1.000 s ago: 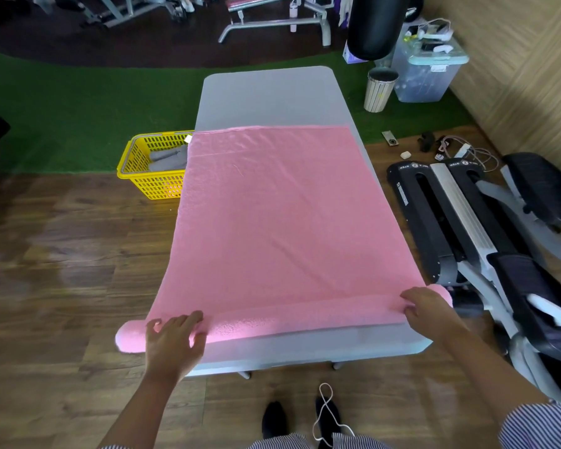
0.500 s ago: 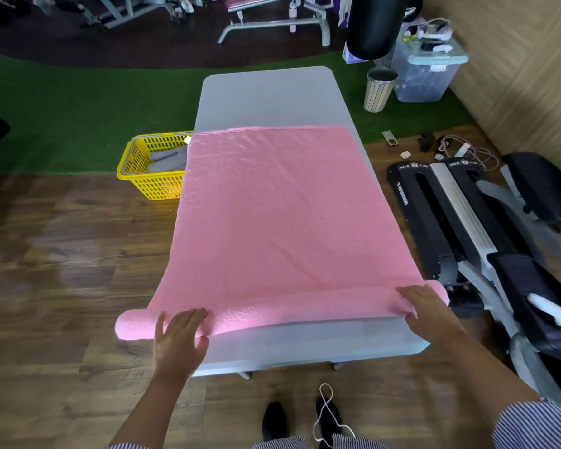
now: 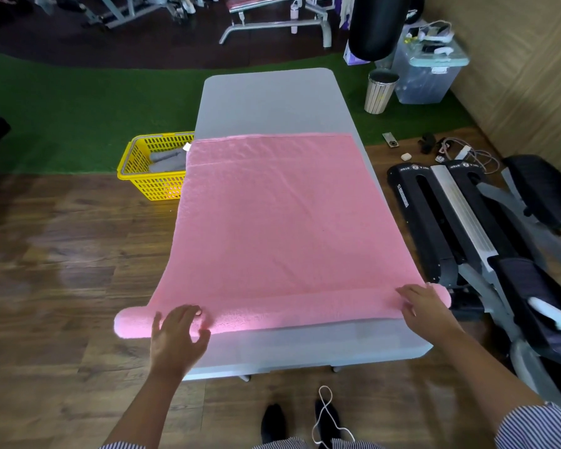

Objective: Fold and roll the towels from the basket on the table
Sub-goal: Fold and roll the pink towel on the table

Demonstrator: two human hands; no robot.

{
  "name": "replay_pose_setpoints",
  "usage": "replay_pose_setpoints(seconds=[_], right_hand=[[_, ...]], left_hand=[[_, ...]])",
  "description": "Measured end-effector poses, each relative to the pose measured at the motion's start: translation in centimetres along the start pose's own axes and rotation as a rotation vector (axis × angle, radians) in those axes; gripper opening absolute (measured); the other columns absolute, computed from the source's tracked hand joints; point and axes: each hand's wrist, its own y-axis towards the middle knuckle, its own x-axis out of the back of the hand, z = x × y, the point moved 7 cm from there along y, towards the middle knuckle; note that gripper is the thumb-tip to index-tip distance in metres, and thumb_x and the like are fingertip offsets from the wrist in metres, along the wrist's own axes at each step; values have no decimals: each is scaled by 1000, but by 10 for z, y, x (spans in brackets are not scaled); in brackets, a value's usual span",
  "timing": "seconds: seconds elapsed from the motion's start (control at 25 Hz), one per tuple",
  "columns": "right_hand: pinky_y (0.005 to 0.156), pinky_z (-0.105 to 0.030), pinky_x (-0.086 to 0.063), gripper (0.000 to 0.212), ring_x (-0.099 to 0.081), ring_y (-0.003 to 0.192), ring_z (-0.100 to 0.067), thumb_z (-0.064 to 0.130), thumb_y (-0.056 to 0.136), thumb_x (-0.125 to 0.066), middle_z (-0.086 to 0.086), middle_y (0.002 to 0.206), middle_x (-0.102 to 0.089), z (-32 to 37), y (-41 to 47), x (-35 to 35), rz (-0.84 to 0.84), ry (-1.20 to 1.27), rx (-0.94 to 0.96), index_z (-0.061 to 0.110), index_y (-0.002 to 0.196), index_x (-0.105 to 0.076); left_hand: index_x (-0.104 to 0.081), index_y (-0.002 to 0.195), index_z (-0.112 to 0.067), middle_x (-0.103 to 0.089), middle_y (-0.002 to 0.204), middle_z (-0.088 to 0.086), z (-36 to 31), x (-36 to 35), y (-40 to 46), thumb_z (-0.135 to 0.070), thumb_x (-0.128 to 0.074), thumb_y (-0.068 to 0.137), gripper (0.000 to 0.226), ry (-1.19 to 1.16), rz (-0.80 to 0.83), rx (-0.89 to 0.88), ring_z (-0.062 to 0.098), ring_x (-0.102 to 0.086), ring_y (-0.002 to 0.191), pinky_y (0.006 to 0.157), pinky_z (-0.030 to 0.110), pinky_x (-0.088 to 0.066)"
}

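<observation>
Gym flooring of wood and green turf surrounds the long grey counter, where the large pink terry towel lies spread, its near edge wound into a thin roll at 6 o'clock. Both hands, the left hand and right hand, rest flat-fingered on that roll, gripping nothing. The roll overhangs the counter at 8 o'clock; uneven pushing could skew it or let that end sag. A yellow plastic basket sits at 10 o'clock.

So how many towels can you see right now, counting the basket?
2, maybe more. The pink towel lies spread on the table, its near end rolled. One grey towel shows in the yellow basket on the floor; others may be hidden there.
</observation>
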Motion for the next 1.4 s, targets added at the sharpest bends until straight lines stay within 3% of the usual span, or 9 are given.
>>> replay_pose_setpoints(seconds=[0.16, 0.24, 0.32, 0.44, 0.56, 0.8, 1.04, 1.24, 1.4], right_hand=[[116, -36, -19, 51, -38, 130, -18, 15, 85, -58, 3, 140, -45, -3, -2, -4, 84, 36, -54, 19, 135, -44], [113, -32, -27, 47, -42, 128, -18, 17, 87, -57, 3, 138, -48, -5, -3, 2, 73, -15, -92, 19, 133, -47], [108, -30, -32, 42, -47, 124, -17, 22, 90, -52, 4, 135, -51, -4, -2, 6, 121, -91, -93, 19, 132, -49], [102, -32, -40, 40, -51, 116, -19, 20, 86, -52, 4, 129, -55, -1, 0, 10, 144, -111, -22, 20, 126, -53], [98, -40, -43, 32, -57, 104, -24, 7, 81, -57, -2, 117, -63, 3, 5, 18, -88, -38, 77, 15, 112, -63], [112, -30, -23, 48, -43, 126, -21, 8, 82, -59, -1, 134, -51, 1, -5, -3, 27, 67, 46, 11, 129, -52], [107, -27, -29, 43, -47, 124, -16, 20, 87, -50, 5, 134, -53, 4, -7, 9, 50, -166, -4, 22, 130, -52], [106, -39, -34, 40, -53, 114, -25, 9, 81, -55, -1, 124, -58, 11, -2, 18, -66, -118, 101, 16, 120, -59], [114, -38, -18, 40, -47, 124, -20, 9, 88, -49, -2, 131, -55, 5, 0, 2, 7, 11, 36, 13, 127, -54]], left_hand=[[-67, 100, -13, -70, 100, 1, 0, -6, -2, -15, -86, 54, 50, 13, 63, 7, 21, -68, 94, 97, 67, -37], [-70, 96, -15, -72, 89, -2, -5, 3, -3, -26, -67, 69, 30, 32, 48, -11, 18, -69, 83, 93, 60, -41], [-71, 92, -17, -72, 79, -5, -7, 8, -2, -34, -45, 73, 36, 52, 66, -36, 16, -68, 73, 90, 53, -42], [-70, 98, -15, -72, 93, -2, 0, 13, 1, -36, -41, 75, 42, 32, 18, -35, 19, -68, 86, 95, 52, -41], [-70, 104, -13, -71, 105, 3, 0, 10, 1, -33, -40, 79, 44, 10, -2, -20, 20, -67, 96, 98, 50, -40], [-68, 110, -13, -70, 108, 2, -3, -9, -5, -17, -88, 51, 63, 12, 127, 40, 21, -66, 101, 102, 58, -36], [-73, 97, -17, -74, 85, -3, -3, 3, -1, -43, -43, 69, 48, 43, 181, 22, 21, -70, 80, 88, 53, -46], [-67, 101, -20, -69, 105, -2, -4, 13, 2, -34, -39, 74, 42, 18, 36, -25, 20, -64, 101, 98, 53, -39], [-67, 106, -15, -69, 108, 1, -9, -3, -4, -28, -78, 60, 49, 32, 85, -34, 20, -65, 102, 99, 56, -38]])
